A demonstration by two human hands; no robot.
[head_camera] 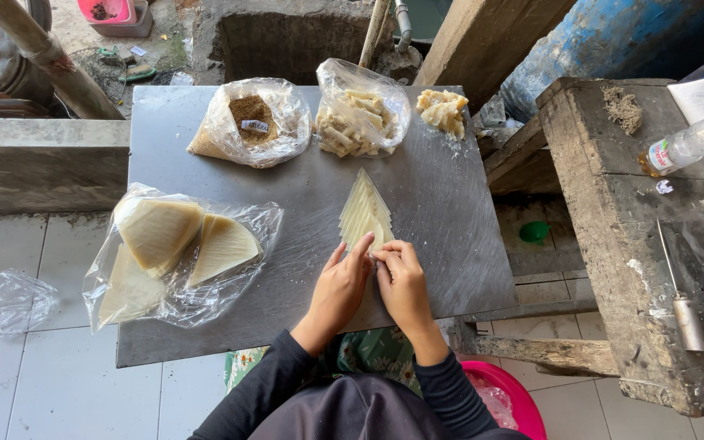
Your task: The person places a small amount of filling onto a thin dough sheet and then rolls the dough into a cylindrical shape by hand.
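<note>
The person's dark sleeves come up from the bottom edge, and the body is cut off there. The left hand (340,287) and the right hand (402,285) sit side by side on the grey metal worktop (450,204), fingertips touching. Both pinch the near corner of a stack of thin pale triangle sheets (364,213). The fingers hide that corner, so you cannot see how many sheets they hold. The rest of the stack fans out just past the fingertips, pointing away from the hands.

Below the right wrist, a pink tub (515,399) peeks out, half hidden by the arm and the worktop.

Left of the left hand lies a clear plastic bag (174,257) with more pale triangle stacks inside. The shiny plastic makes their edges hard to see. Further left, a crumpled clear wrap (18,300) lies on the white floor tiles.

Far past the hands, at the back of the worktop, sit two open bags: one with brown crumbs (250,122), one with pale sticks (360,118). Beside them is a small heap of pale chunks (442,110).

Well off to the right, on a rough wooden bench (613,244), lie a plastic bottle (690,145), cut off at the edge, and a metal tool (682,305).
</note>
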